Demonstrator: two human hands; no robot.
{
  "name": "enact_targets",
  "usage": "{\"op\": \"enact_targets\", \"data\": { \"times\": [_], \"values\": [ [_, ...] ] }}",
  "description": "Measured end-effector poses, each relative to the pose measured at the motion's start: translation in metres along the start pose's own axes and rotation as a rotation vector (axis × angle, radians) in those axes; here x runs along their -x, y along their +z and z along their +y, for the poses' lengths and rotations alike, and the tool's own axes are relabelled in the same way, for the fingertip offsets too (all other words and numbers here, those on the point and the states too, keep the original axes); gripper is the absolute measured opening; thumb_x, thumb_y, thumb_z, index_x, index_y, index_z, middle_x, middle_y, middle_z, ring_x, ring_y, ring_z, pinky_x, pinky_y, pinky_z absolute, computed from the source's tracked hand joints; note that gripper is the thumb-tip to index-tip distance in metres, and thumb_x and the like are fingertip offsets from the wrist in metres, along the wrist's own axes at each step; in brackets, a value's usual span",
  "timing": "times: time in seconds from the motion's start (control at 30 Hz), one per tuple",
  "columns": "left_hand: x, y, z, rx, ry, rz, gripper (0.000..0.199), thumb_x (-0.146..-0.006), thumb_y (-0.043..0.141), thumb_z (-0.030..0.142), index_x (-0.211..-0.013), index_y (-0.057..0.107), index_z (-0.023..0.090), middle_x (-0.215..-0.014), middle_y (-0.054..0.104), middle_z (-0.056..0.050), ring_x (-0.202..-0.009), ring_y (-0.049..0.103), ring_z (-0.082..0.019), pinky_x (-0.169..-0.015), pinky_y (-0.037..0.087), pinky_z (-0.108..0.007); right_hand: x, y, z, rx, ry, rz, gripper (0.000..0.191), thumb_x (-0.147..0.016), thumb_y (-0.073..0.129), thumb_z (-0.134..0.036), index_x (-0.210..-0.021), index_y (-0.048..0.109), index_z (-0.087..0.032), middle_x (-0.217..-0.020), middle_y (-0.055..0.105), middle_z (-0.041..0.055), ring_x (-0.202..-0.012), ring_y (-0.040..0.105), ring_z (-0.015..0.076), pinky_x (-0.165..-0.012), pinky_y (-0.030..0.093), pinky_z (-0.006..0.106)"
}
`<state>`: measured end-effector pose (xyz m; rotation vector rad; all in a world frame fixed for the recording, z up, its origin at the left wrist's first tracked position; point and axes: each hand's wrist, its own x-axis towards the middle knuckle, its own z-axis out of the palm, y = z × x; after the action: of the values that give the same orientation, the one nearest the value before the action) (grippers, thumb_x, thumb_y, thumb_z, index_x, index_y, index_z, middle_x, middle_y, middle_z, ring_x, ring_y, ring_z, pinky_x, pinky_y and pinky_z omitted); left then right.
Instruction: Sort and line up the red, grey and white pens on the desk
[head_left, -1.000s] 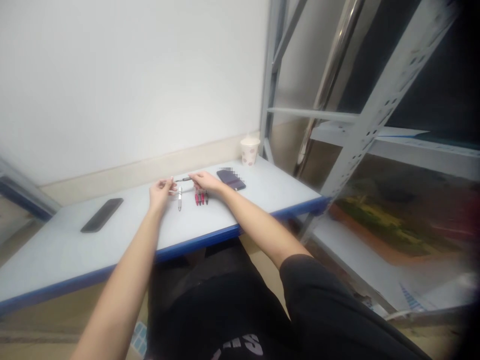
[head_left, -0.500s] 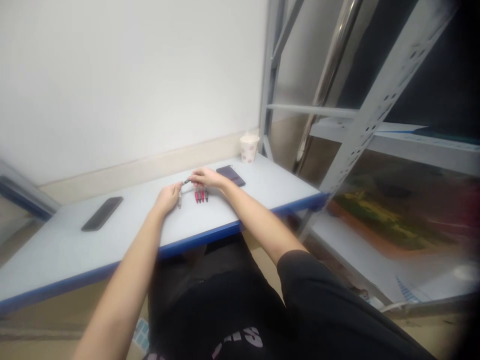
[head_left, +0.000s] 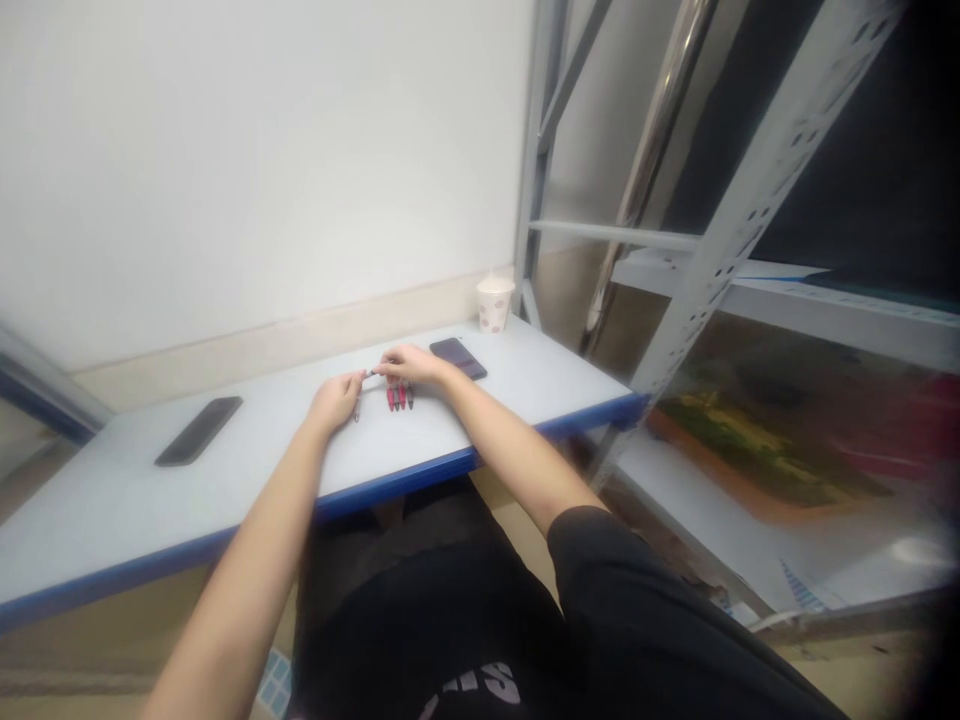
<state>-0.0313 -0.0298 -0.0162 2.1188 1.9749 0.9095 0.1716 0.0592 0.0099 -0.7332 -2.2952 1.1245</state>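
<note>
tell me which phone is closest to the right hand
The dark purple smartphone, lying flat just beyond the right hand, not the black smartphone, which lies far off to the left.

Pale grey worktop point(head_left: 225, 500) with a blue front edge point(head_left: 187, 545), set against the wall. Far left, a black smartphone point(head_left: 199, 430) lies flat at an angle. Mid-surface, a tight row of red-barrelled pens point(head_left: 397, 398) lies side by side, count unclear; just left of them, a slim silver pen point(head_left: 357, 410). Toward the back right, a dark purple smartphone point(head_left: 457, 357) lies flat, and beyond it stands an upright printed paper cup point(head_left: 495, 304), near the wall.
</note>
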Motion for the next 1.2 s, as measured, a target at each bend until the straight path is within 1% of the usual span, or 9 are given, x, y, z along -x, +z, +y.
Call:
{"op": "enact_targets", "data": {
  "times": [0.1, 0.23, 0.3, 0.4, 0.53, 0.63, 0.77, 0.9, 1.2],
  "values": [
    [-0.0003, 0.0004, 0.0002, 0.005, 0.003, 0.008, 0.051, -0.101, 0.035, 0.054, -0.064, 0.052, 0.024, -0.059, 0.059, -0.004, -0.061, 0.055, -0.022, -0.061, 0.034, -0.031, 0.0001, 0.0007, -0.0018, -0.027, -0.062, 0.058, 0.018, -0.089, 0.075, -0.017, -0.099, 0.061, -0.014, -0.092, 0.07, 0.003, -0.066, 0.063, 0.0089, -0.058, 0.05, 0.018],
    [-0.0005, 0.0008, -0.0006, 0.021, 0.006, 0.0, 0.05, -0.101, 0.035, 0.055, -0.065, 0.053, 0.024, -0.058, 0.059, -0.003, -0.06, 0.054, -0.021, -0.061, 0.033, -0.031, 0.0008, 0.0009, -0.0033, -0.073, 0.026, -0.009, 0.021, -0.1, 0.064, -0.032, -0.095, 0.063, -0.012, -0.086, 0.069, 0.0049, -0.059, 0.061, 0.0094, -0.053, 0.05, 0.02],
    [-0.0004, 0.0007, -0.0011, 0.026, 0.0, -0.006, 0.05, -0.1, 0.037, 0.056, -0.066, 0.054, 0.023, -0.057, 0.058, -0.002, -0.06, 0.054, -0.021, -0.061, 0.034, -0.031, 0.0005, 0.0009, -0.0026, -0.062, 0.022, -0.02, 0.013, -0.097, 0.068, -0.024, -0.094, 0.063, -0.012, -0.086, 0.07, 0.0045, -0.06, 0.062, 0.009, -0.053, 0.049, 0.019],
    [-0.0002, 0.0006, -0.0016, 0.019, -0.007, 0.014, 0.05, -0.1, 0.037, 0.054, -0.066, 0.055, 0.023, -0.057, 0.058, -0.003, -0.06, 0.054, -0.021, -0.061, 0.034, -0.031, -0.0005, 0.0018, -0.0009, -0.059, -0.016, 0.047, 0.019, -0.089, 0.076, -0.018, -0.102, 0.063, -0.014, -0.094, 0.071, 0.0037, -0.065, 0.064, 0.0086, -0.056, 0.05, 0.017],
    [0.0, 0.0009, -0.0019, 0.039, -0.005, 0.017, 0.05, -0.1, 0.038, 0.055, -0.066, 0.057, 0.023, -0.055, 0.058, -0.002, -0.06, 0.055, -0.022, -0.061, 0.035, -0.031, -0.0005, 0.0039, -0.0005, -0.06, 0.022, 0.021, 0.007, -0.095, 0.068, -0.019, -0.097, 0.063, -0.014, -0.078, 0.068, 0.0013, -0.056, 0.06, 0.0085, -0.052, 0.048, 0.019],
    [-0.0001, 0.0015, -0.0023, 0.049, -0.016, 0.005, 0.05, -0.101, 0.037, 0.055, -0.067, 0.057, 0.023, -0.053, 0.056, -0.002, -0.058, 0.054, -0.021, -0.061, 0.036, -0.031, -0.0002, 0.0043, -0.0005, -0.091, 0.01, 0.048, 0.016, -0.091, 0.074, -0.019, -0.101, 0.062, -0.015, -0.077, 0.068, 0.0003, -0.055, 0.06, 0.0085, -0.051, 0.047, 0.019],
    [-0.0004, 0.0031, -0.0031, 0.072, 0.002, 0.007, 0.049, -0.1, 0.039, 0.056, -0.068, 0.056, 0.023, -0.056, 0.057, -0.001, -0.059, 0.053, -0.021, -0.061, 0.036, -0.031, -0.0011, 0.0024, 0.0008, -0.055, 0.063, 0.022, 0.028, -0.099, 0.066, -0.033, -0.08, 0.059, -0.013, -0.064, 0.064, 0.0024, -0.048, 0.055, 0.0092, -0.047, 0.044, 0.02],
    [-0.0016, 0.0058, -0.0032, 0.144, 0.034, 0.045, 0.046, -0.1, 0.04, 0.049, -0.068, 0.057, 0.022, -0.058, 0.054, -0.001, -0.06, 0.053, -0.019, -0.062, 0.038, -0.03, -0.0016, 0.001, 0.0002, -0.22, 0.019, 0.067, 0.013, -0.096, 0.07, -0.023, -0.091, 0.061, -0.015, -0.07, 0.066, 0.0006, -0.052, 0.058, 0.0099, -0.048, 0.046, 0.019],
    [-0.0038, 0.0096, -0.0025, 0.317, 0.072, 0.083, 0.036, -0.1, 0.044, 0.043, -0.083, 0.067, 0.02, -0.06, 0.05, 0.002, -0.055, 0.048, -0.016, -0.057, 0.04, -0.026, -0.0081, 0.0078, 0.0007, -0.555, 0.041, 0.224, 0.017, -0.083, 0.076, -0.014, -0.095, 0.063, -0.016, -0.076, 0.062, -0.0021, -0.065, 0.059, 0.0091, -0.054, 0.044, 0.018]
  ]
}}
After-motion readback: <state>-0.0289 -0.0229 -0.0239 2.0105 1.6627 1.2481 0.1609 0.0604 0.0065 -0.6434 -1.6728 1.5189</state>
